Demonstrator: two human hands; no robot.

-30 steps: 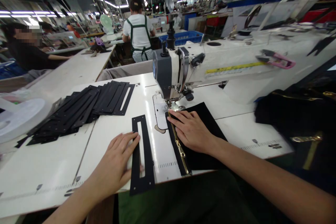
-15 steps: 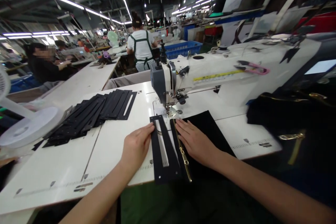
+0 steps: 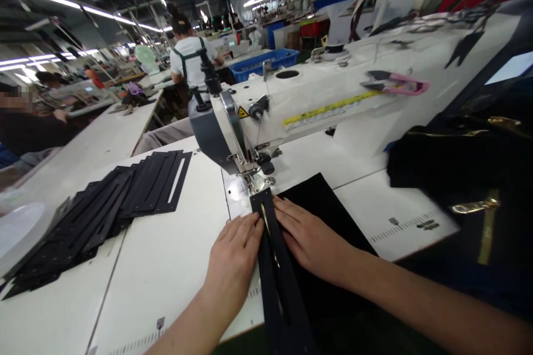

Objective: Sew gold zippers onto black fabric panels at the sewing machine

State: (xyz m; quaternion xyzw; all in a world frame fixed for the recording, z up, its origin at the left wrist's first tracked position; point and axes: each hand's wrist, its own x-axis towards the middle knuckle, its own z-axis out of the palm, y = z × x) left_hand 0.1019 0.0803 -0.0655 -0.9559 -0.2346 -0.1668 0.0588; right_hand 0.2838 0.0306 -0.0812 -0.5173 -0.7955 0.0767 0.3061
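A black panel with a long narrow slot point(image 3: 266, 277) lies lengthwise in front of the sewing machine's presser foot point(image 3: 252, 177). Through its slot shows a gold-toothed zipper point(image 3: 266, 221). My left hand point(image 3: 235, 255) has the panel's left edge under its fingertips, the thumb hidden. On the other side my right hand point(image 3: 310, 233) lies with fingers stretched flat, fingertips at the panel's right edge. Beneath that hand spreads a black fabric piece point(image 3: 322, 199). The panel's top end sits close to the foot; I cannot tell whether it is under it.
Several more slotted black panels point(image 3: 154, 183) lie in a fanned pile at left, by a white round base point(image 3: 20, 233). Pink-handled snips point(image 3: 395, 83) rest on the machine arm point(image 3: 333, 89). Dark fabric with gold zippers point(image 3: 453, 161) lies at right. A co-worker point(image 3: 189, 55) stands beyond.
The slotted panel has moved right, from beside the zipper to on top of it, with my left hand. My right hand stays at the zipper's edge. The view has shifted closer to the machine.
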